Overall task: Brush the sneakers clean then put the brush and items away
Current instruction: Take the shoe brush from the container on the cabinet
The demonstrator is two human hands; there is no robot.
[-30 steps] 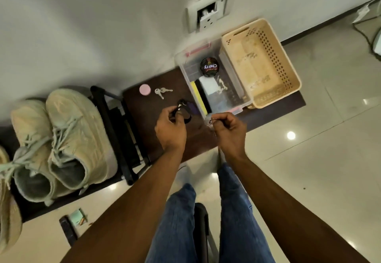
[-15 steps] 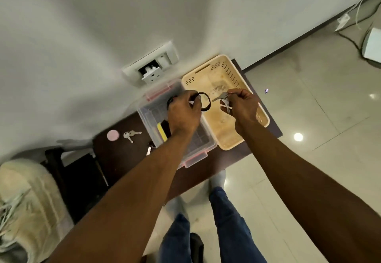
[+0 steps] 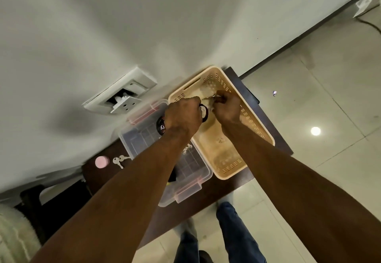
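My left hand grips a black loop over the near-left part of the beige perforated basket. Beside it, my right hand pinches a small bunch of keys above the basket's far end. The two hands are close together and almost touch. A clear plastic box with pink clips stands left of the basket, and a black polish tin lies in it, partly behind my left wrist. One pale sneaker shows at the bottom left edge. No brush can be made out.
Box and basket stand on a dark brown low table against the wall. A pink round lid and another pair of keys lie on its left end. A wall socket hangs open above. My legs stand on the tiled floor.
Both hands rose from the table's front edge and moved to the basket, carrying the loop and the keys. Since half a second ago they have drawn closer together over it.
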